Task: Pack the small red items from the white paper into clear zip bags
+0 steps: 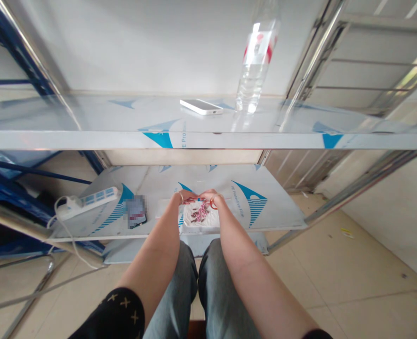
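Note:
Both my hands reach down to the lower steel shelf (272, 207). My left hand (186, 197) and my right hand (212, 197) meet fingertip to fingertip above a small white tray (200, 220). Their fingers are pinched together on a thin pinkish strand with small beads (200, 209). A heap of tiny pink and dark beads lies in the tray under the hands. A ring shows on a left finger, and an orange ring-like piece sits at my right fingers. What exactly each pinch grips is too small to make out.
A white power strip (88, 200) with its cable lies at the lower shelf's left, a small dark packet (135, 212) beside it. On the upper shelf (88, 136) rest a white phone (201, 106) and a clear water bottle (256, 61). Blue frames stand at left; tiled floor lies at right.

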A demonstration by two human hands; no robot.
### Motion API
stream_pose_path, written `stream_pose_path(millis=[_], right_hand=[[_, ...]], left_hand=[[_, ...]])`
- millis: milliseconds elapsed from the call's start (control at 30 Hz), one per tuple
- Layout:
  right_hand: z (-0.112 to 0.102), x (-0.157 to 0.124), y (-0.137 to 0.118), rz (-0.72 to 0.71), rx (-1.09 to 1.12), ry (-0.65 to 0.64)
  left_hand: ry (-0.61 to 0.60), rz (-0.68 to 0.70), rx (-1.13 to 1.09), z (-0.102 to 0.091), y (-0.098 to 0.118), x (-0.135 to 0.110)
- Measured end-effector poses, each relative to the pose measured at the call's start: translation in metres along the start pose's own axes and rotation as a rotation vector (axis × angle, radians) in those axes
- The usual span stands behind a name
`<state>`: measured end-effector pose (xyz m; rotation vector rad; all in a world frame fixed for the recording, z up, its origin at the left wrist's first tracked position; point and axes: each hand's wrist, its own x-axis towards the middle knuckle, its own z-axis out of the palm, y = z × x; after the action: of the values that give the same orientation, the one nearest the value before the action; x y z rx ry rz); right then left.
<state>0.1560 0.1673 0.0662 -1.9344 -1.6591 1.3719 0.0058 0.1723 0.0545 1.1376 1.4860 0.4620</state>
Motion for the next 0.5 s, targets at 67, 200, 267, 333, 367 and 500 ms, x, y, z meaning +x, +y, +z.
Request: stream_pose_path(millis=[67,200,267,333,367,500], right_hand=[[0.000,-0.003,-0.002,0.011,-0.037,-0.027],[-0.001,-0.006,-0.004,0.009,-0.101,0.016],[-0.001,-0.007,-0.004,0.004,-0.166,0.009],[-0.001,-0.008,-0.005,0.006,-0.245,-0.035],[-0.001,-0.009,-0.005,0.009,-0.276,-0.058],[0.000,-0.013,-0.008,0.039,-0.332,-0.069]], left_hand=[[0.013,0.000,0.018,0.000,-0.001,0.002],[0.034,0.008,0.089,-0.002,-0.003,0.007],[0.018,0.013,0.143,-0.003,-0.005,0.010],[-0.013,0.017,0.198,-0.004,-0.006,0.011],[-0.027,0.017,0.220,-0.004,-0.006,0.011],[-0.049,0.002,0.251,-0.005,-0.005,0.007]])
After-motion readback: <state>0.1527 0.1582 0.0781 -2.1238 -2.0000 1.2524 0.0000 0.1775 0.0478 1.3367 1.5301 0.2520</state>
